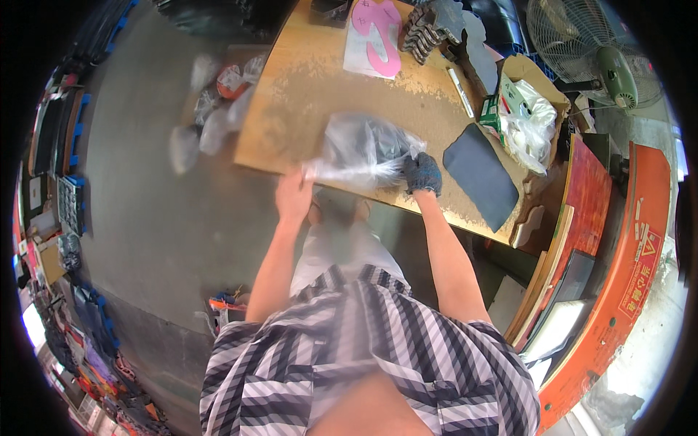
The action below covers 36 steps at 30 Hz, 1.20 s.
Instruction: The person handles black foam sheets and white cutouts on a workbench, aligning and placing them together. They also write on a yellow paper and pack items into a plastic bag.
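Observation:
A clear plastic bag (356, 149) with dark contents lies at the near edge of the worn wooden table (291, 94). My bare left hand (294, 190) is closed on the bag's left end, which looks gathered and blurred by motion. At its right end, my right hand (422, 174), in a dark knitted glove, grips the plastic. Just right of that glove lies a flat dark sheet (481, 176) with cut edges. What exactly fills the bag is hard to make out through the shiny film.
A carton (558, 98) of clear plastic bags stands at the table's right, near a marker (460, 92) and a green fan (616, 76). Pink cut shapes (376, 29) lie at the back. Filled bags (214, 131) sit left of the table; an orange machine frame (640, 240) stands right.

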Each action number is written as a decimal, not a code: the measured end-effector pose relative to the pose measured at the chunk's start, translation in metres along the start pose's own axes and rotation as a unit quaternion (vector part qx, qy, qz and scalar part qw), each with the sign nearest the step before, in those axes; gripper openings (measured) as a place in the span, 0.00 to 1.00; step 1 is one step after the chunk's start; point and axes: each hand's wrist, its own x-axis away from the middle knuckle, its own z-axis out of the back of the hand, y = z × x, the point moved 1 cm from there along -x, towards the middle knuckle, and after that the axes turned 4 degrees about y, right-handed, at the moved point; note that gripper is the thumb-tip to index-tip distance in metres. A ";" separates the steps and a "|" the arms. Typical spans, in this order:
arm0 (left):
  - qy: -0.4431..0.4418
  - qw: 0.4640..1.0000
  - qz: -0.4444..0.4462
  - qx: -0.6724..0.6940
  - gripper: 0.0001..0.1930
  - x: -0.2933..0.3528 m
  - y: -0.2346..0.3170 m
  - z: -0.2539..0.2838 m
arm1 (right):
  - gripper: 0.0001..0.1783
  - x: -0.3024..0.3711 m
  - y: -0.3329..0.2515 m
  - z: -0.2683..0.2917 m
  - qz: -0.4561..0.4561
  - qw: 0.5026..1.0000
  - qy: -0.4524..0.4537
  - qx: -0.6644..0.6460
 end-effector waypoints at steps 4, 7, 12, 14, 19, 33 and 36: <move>-0.147 0.984 -0.067 -0.078 0.11 0.019 -0.023 -0.006 | 0.21 -0.017 0.024 -0.004 0.016 0.998 -0.001 -0.063; -0.095 0.949 -0.290 0.083 0.13 0.013 0.010 -0.020 | 0.19 -0.021 0.035 -0.001 -0.116 0.961 -0.092 -0.233; -0.304 0.888 -0.140 0.315 0.23 -0.023 0.082 -0.048 | 0.15 0.006 0.025 0.027 -0.146 0.917 -0.054 -0.366; -0.366 0.883 -0.129 0.266 0.22 -0.037 0.095 -0.069 | 0.12 0.021 0.010 0.048 0.006 0.953 0.000 -0.304; -0.262 0.875 -0.396 -0.090 0.25 -0.040 0.078 -0.104 | 0.13 0.048 -0.035 0.094 0.383 0.915 0.026 -0.126; -0.375 0.888 -0.251 0.092 0.09 -0.054 0.077 -0.097 | 0.16 0.033 0.023 0.075 0.217 0.974 -0.045 0.040; -0.391 0.880 -0.154 0.223 0.10 -0.052 0.076 -0.108 | 0.14 0.067 0.034 0.050 0.012 0.963 -0.201 -0.181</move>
